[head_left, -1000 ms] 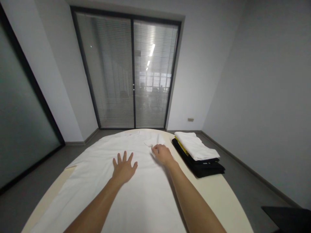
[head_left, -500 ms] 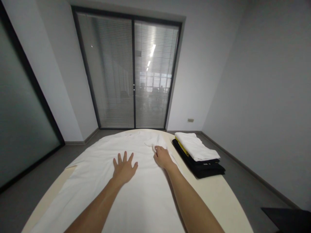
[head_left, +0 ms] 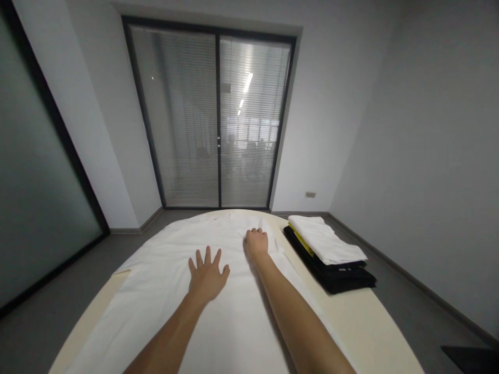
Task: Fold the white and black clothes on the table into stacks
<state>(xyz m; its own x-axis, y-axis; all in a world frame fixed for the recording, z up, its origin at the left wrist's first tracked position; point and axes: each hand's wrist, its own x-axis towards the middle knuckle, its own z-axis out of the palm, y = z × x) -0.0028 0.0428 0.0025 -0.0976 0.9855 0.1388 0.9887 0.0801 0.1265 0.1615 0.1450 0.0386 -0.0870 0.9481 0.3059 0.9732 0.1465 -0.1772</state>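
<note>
A white T-shirt [head_left: 234, 317] is spread over the round table [head_left: 374, 322], its far end reaching the table's back edge. My left hand [head_left: 208, 275] lies flat on the middle of the cloth with its fingers spread. To the right and a little farther away, my right hand [head_left: 257, 243] is closed on the T-shirt near its right side. The fingertips are hidden under the knuckles. Small creases run through the fabric around that hand.
On the table's right side stands a stack of folded clothes: a white one [head_left: 325, 241] on top, a yellow edge [head_left: 302, 240] below it, and black ones [head_left: 335, 280] underneath. A dark object [head_left: 471, 358] shows at the lower right. Behind the table are glass doors with blinds [head_left: 187, 130].
My right hand has turned from a thumb-and-finger pinch to knuckles up, with the cloth beside it shifted right. The left hand stays flat. The whole view has shifted slightly.
</note>
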